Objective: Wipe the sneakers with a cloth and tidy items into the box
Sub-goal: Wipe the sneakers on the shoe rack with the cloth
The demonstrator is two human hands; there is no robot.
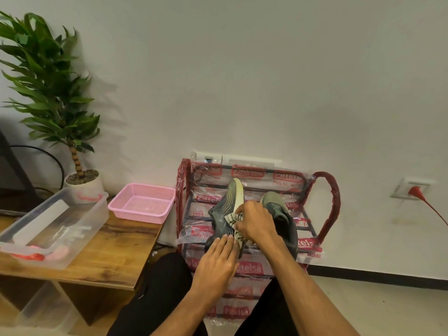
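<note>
Left grip (214, 259) is lying flat, fingers straight, on the dark sneaker (219, 221); right grip (254, 223) is squeezing the cloth (231, 219) against it.

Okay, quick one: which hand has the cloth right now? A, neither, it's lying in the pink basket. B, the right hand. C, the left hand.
B: the right hand grips the cloth against the sneaker, while the left hand rests with straight fingers on the sneaker's near end.
</note>
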